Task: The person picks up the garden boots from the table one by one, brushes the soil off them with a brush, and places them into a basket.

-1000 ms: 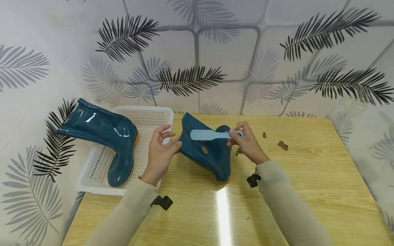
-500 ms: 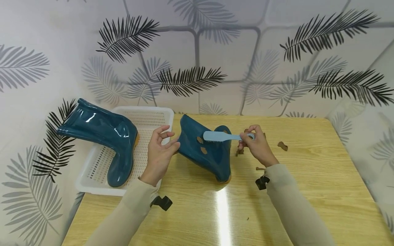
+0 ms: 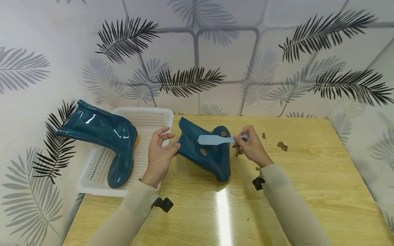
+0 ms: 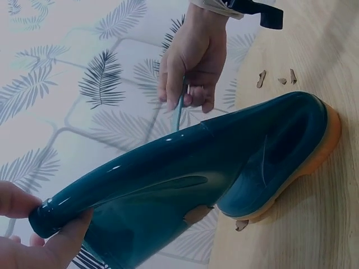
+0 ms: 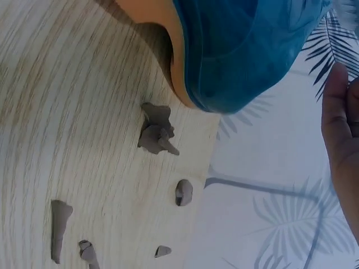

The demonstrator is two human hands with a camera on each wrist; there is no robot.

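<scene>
Brush point(image 3: 212, 139) at the boot point(image 3: 215, 162), right hand point(image 3: 251, 148) pinching the handle!
Left hand point(image 3: 160, 153) grips the top of the boot, which leans on the counter point(image 3: 307, 191) beside the basket point(image 3: 168, 118); I'd hold it taut, stroking the patches point(image 3: 203, 152) lightly. Brown scraps point(image 3: 282, 146) dot the wood grain, leaf-print wall point(image 3: 227, 54) behind.

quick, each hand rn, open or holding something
Left hand: closed, pinching the rubber boot on the table by its top.
Right hand: closed, holding the blue brush.

Brn bits point(image 5: 151, 139) on wd tbl point(image 5: 84, 123), nr boot point(image 5: 235, 56)
</scene>
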